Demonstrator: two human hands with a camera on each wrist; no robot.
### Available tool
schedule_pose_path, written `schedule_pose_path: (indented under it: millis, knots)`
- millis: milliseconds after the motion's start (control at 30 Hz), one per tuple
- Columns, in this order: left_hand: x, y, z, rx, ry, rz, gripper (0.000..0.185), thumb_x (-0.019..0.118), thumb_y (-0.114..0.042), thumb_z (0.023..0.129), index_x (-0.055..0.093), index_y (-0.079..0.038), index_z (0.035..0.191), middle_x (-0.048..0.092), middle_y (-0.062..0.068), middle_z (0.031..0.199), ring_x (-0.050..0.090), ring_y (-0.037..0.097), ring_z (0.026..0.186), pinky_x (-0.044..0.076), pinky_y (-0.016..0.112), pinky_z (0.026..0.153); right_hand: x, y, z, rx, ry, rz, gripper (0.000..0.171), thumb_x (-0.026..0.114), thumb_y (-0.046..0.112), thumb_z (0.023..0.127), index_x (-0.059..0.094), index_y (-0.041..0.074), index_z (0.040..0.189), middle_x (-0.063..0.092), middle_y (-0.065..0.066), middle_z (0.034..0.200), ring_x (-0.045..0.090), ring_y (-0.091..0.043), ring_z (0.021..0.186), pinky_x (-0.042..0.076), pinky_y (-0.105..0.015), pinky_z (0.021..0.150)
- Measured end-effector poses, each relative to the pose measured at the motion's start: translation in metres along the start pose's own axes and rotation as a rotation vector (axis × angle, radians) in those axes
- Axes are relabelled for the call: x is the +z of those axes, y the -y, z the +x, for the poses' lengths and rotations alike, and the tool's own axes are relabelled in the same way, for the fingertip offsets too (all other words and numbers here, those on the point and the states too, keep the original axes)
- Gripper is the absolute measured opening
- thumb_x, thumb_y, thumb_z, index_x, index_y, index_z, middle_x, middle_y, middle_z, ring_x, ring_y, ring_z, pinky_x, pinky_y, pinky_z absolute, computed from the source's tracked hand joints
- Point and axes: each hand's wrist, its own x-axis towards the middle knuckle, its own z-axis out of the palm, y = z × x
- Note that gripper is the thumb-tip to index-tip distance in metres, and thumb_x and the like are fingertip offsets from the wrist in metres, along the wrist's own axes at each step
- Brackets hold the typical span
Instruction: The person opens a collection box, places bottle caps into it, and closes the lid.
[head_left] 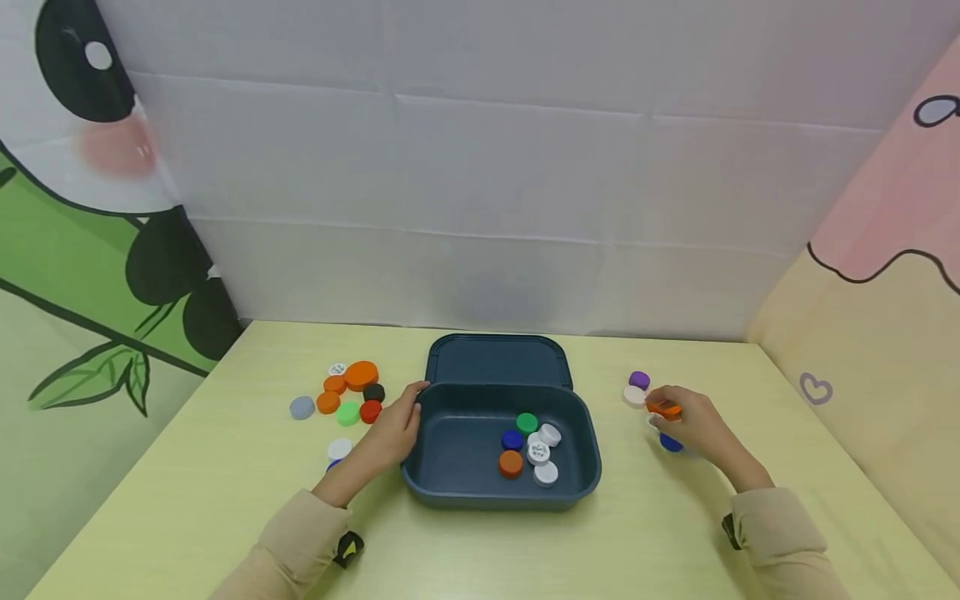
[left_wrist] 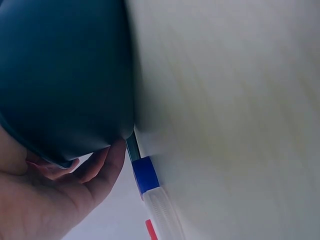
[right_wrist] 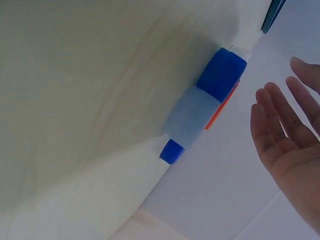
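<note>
A dark blue-grey lidded box [head_left: 465, 500] sits mid-table, its lid [head_left: 498, 360] folded back behind it. My left hand [head_left: 393, 429] grips the box's left wall; in the left wrist view its fingers [left_wrist: 111, 165] curl against the outside. Inside the box lie a green cap [head_left: 527, 423], a blue cap [head_left: 512, 440], an orange cap [head_left: 511, 464] and several white caps [head_left: 546, 474]. My right hand [head_left: 693, 423] hovers over an orange cap [head_left: 665, 410] at the right. Its fingers look loosely extended, with nothing between them, in the right wrist view. A blue cap [right_wrist: 222, 75] lies beside that orange one.
Left of the box lies a group of caps, among them a large orange cap [head_left: 362, 375], a light green cap [head_left: 348, 413], a red cap [head_left: 371, 412] and a grey-blue cap [head_left: 302, 407]. Beyond the right hand are a purple cap [head_left: 640, 380] and a white cap [head_left: 634, 395]. A wall covering [head_left: 495, 192] borders the table.
</note>
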Motion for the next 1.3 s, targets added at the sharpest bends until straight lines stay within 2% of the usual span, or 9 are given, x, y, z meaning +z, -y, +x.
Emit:
schedule_pose_path:
  millis: [433, 767, 1300]
  knots:
    - [0.001, 0.001, 0.0, 0.006, -0.004, -0.006, 0.037, 0.035, -0.004, 0.096, 0.037, 0.005, 0.132, 0.051, 0.026, 0.128, 0.051, 0.037, 0.116, 0.041, 0.05, 0.097, -0.005, -0.014, -0.013, 0.088, 0.116, -0.03, 0.02, 0.069, 0.002, 0.076, 0.063, -0.001, 0.095, 0.065, -0.016, 0.094, 0.061, -0.032, 0.089, 0.051, -0.046, 0.077]
    - [0.0, 0.001, 0.0, -0.006, -0.002, -0.013, 0.037, 0.035, -0.004, 0.096, 0.037, 0.004, 0.132, 0.05, 0.025, 0.129, 0.051, 0.036, 0.116, 0.041, 0.05, 0.097, -0.005, -0.019, -0.015, 0.094, 0.159, 0.001, 0.022, 0.069, -0.002, 0.074, 0.063, -0.003, 0.095, 0.065, -0.016, 0.094, 0.06, -0.03, 0.088, 0.053, -0.043, 0.076]
    - [-0.001, -0.001, -0.001, 0.001, 0.0, -0.013, 0.037, 0.035, -0.004, 0.096, 0.037, 0.004, 0.132, 0.05, 0.026, 0.128, 0.05, 0.037, 0.117, 0.041, 0.049, 0.097, -0.005, -0.019, -0.015, 0.064, 0.147, -0.012, 0.02, 0.069, -0.001, 0.075, 0.064, -0.002, 0.094, 0.065, -0.011, 0.09, 0.06, -0.026, 0.084, 0.053, -0.041, 0.073]
